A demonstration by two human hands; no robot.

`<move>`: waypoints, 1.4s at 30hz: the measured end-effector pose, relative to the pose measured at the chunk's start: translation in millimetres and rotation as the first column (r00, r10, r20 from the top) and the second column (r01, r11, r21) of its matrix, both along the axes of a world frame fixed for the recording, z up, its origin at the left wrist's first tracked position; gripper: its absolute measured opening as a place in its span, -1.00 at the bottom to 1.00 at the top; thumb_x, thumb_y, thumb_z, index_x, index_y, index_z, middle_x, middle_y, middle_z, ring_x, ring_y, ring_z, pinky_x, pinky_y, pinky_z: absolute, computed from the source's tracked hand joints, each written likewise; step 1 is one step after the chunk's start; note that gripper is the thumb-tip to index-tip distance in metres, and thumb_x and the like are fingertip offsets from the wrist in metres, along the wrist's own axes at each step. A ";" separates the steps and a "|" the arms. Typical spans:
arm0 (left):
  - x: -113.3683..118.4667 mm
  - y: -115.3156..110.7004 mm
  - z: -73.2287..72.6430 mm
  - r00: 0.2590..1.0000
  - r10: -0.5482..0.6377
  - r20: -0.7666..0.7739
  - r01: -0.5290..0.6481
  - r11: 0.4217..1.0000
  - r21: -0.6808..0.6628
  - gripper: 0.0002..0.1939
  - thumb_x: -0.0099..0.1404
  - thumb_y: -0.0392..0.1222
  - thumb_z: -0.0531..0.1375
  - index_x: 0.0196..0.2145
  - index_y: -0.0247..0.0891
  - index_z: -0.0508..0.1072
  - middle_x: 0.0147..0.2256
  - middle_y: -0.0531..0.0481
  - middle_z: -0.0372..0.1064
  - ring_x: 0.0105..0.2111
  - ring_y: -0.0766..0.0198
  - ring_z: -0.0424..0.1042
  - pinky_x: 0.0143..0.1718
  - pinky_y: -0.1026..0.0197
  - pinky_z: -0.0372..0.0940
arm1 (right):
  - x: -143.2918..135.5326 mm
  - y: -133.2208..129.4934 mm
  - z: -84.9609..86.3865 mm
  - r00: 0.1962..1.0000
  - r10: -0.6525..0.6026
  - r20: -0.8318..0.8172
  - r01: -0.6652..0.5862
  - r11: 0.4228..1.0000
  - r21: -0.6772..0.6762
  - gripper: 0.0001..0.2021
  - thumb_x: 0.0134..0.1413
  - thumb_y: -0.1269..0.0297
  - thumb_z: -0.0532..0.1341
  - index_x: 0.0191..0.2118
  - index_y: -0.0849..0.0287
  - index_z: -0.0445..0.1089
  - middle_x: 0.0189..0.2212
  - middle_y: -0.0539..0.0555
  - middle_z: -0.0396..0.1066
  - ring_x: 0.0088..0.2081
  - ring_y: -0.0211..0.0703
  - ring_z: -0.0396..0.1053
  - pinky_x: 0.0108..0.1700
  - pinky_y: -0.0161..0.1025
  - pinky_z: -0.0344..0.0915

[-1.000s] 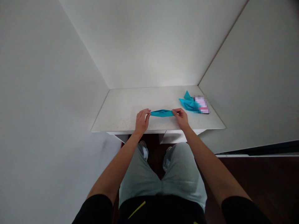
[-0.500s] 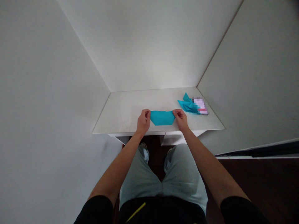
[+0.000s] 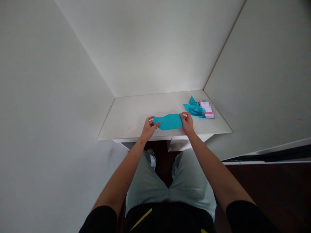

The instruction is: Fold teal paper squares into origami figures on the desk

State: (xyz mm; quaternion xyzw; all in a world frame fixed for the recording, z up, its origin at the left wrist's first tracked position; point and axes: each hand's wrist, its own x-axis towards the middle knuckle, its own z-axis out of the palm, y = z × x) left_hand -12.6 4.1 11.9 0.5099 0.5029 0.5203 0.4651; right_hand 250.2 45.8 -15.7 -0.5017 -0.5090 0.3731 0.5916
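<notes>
over white desk [image 3: 136, 105], blue paper [image 3: 170, 122], long axis left-to-right, ends pinched by left hand [image 3: 148, 127] and right hand [image 3: 187, 124]

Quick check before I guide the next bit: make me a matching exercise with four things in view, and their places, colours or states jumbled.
Things
1. Blue strip
2. Pointed folded paper
3. Left grip
4. Desk

Matches
A. White, with its top running back to the wall
B. Resting next to a pixelated item
C. Held up, with the right grip at one end
D. Thumb laid across the front of a held end

Right pairs: 1-C, 2-B, 3-D, 4-A
</notes>
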 end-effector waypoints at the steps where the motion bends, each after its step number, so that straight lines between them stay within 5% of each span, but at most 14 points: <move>1: 0.6 -3.1 -0.5 0.999 -0.026 0.028 0.027 1.000 -0.013 -0.28 0.16 0.08 0.55 0.10 -0.20 0.34 -0.32 0.08 0.54 -0.37 0.30 0.51 -0.30 0.25 0.41 | -0.1 -0.1 0.3 1.000 0.001 0.003 -0.001 1.000 0.000 -0.44 0.12 -0.42 0.27 -0.11 -0.03 0.32 -0.54 -0.14 0.23 -0.52 -0.17 0.13 -0.44 -0.20 0.09; 4: 1.7 -14.8 1.4 0.998 -0.040 0.049 0.043 0.996 -0.073 -0.22 -0.02 0.04 0.63 0.03 -0.23 0.39 -0.24 0.01 0.59 -0.35 0.29 0.54 -0.29 0.23 0.43 | -1.6 -1.2 4.4 1.000 -0.003 -0.006 0.003 1.000 0.004 -0.44 0.07 -0.41 0.31 -0.13 -0.02 0.33 -0.57 -0.16 0.18 -0.52 -0.17 0.11 -0.44 -0.21 0.07; 8: -1.2 -32.3 9.0 0.997 -0.083 -0.002 0.083 0.992 -0.095 -0.41 0.01 0.13 0.58 -0.17 -0.24 0.48 -0.33 0.02 0.57 -0.37 0.24 0.54 -0.26 0.17 0.46 | -4.3 -7.1 16.6 0.998 0.039 -0.040 -0.038 0.999 0.024 -0.41 -0.01 -0.42 0.37 -0.18 -0.01 0.35 -0.59 -0.18 0.18 -0.52 -0.20 0.13 -0.45 -0.23 0.10; 14: -16.7 -52.2 29.6 0.959 -0.043 -0.279 0.096 0.979 0.179 -0.70 0.27 0.07 0.45 -0.26 -0.20 0.55 -0.35 0.03 0.53 -0.35 0.23 0.54 -0.22 0.16 0.47 | 7.4 -37.6 32.6 0.952 0.304 0.043 -0.305 0.952 0.013 -0.29 -0.22 -0.25 0.59 -0.01 0.02 0.44 -0.43 -0.11 0.44 -0.41 -0.14 0.37 -0.31 -0.16 0.37; 17: -22.6 -62.4 39.0 0.914 -0.062 -0.401 0.219 0.908 0.357 -0.84 0.41 -0.04 0.35 -0.23 -0.17 0.61 -0.17 -0.07 0.55 -0.15 0.19 0.58 -0.03 0.08 0.52 | 18.1 -63.6 43.3 0.929 0.300 0.218 -0.315 0.948 0.038 -0.48 -0.07 -0.20 0.56 -0.14 0.03 0.51 -0.41 -0.04 0.46 -0.41 -0.14 0.39 -0.31 -0.13 0.38; 20: -25.5 -76.2 43.7 0.867 -0.122 -0.484 0.334 0.862 0.380 -0.82 0.43 -0.01 0.35 -0.14 -0.14 0.64 0.00 -0.15 0.53 0.00 0.14 0.57 0.02 0.06 0.54 | 25.9 -90.4 59.6 0.865 0.299 0.403 -0.373 0.920 0.119 -0.68 0.14 -0.12 0.48 -0.22 0.01 0.56 -0.24 0.07 0.54 -0.26 -0.05 0.49 -0.22 -0.08 0.44; 24: -26.8 -87.3 48.2 0.777 -0.144 -0.613 0.390 0.875 0.288 -0.69 0.51 0.11 0.26 -0.18 -0.11 0.70 0.09 -0.13 0.52 -0.14 0.17 0.58 -0.03 0.05 0.53 | 30.6 -116.3 81.1 0.746 0.315 0.587 -0.485 0.861 0.155 -0.77 0.21 -0.02 0.47 -0.16 -0.04 0.60 -0.11 0.12 0.54 -0.10 0.03 0.53 -0.11 -0.04 0.48; 28: -21.1 -81.2 55.4 0.674 0.023 -0.738 0.312 0.897 0.312 -0.55 0.56 0.07 0.21 -0.45 -0.11 0.67 -0.08 -0.09 0.57 -0.09 0.09 0.54 0.13 -0.08 0.40 | 26.7 -128.2 93.0 0.677 0.319 0.663 -0.522 0.843 0.128 -0.79 0.33 -0.02 0.37 -0.14 -0.03 0.58 -0.08 0.14 0.51 -0.06 0.03 0.53 0.03 -0.03 0.49; 32: -8.9 -73.3 59.7 0.586 0.103 -0.803 0.310 0.888 0.340 -0.79 0.29 0.00 0.49 -0.22 -0.12 0.64 -0.02 -0.15 0.50 0.05 -0.09 0.48 0.13 -0.15 0.39 | 15.2 -131.5 96.2 0.653 0.269 0.709 -0.486 0.866 0.120 -0.82 0.40 0.08 0.28 -0.22 -0.01 0.54 -0.10 0.12 0.50 -0.10 -0.01 0.53 0.00 -0.07 0.49; 37: 0.9 -64.4 49.3 0.619 -0.012 -0.785 0.314 0.920 0.234 -0.39 0.33 -0.17 0.40 0.30 -0.07 0.41 0.18 -0.21 0.43 -0.08 0.02 0.59 -0.07 0.04 0.48 | 7.1 -131.4 93.8 0.614 0.245 0.750 -0.501 0.855 0.131 -0.94 0.33 0.28 0.27 -0.15 -0.01 0.51 -0.08 0.11 0.48 -0.04 -0.01 0.52 0.05 -0.08 0.48; 39: 2.6 -59.5 41.9 0.659 -0.055 -0.750 0.292 0.938 0.188 -0.37 0.37 -0.17 0.34 0.35 -0.11 0.36 0.16 -0.23 0.49 -0.12 0.03 0.62 -0.08 0.04 0.49 | 6.9 -130.8 91.5 0.611 0.248 0.751 -0.513 0.848 0.137 -0.83 0.30 0.37 0.23 -0.08 0.00 0.50 -0.08 0.11 0.47 -0.03 0.00 0.51 0.05 -0.06 0.48; 42: 5.2 -53.7 32.4 0.725 -0.118 -0.678 0.298 0.942 0.154 -0.59 0.39 -0.18 0.29 0.17 -0.16 0.53 0.03 -0.19 0.62 -0.08 -0.02 0.63 0.04 -0.01 0.49 | 6.9 -129.5 88.8 0.611 0.262 0.747 -0.538 0.829 0.149 -0.73 0.30 0.46 0.16 -0.03 0.00 0.52 -0.08 0.13 0.47 -0.03 0.01 0.50 0.05 -0.05 0.48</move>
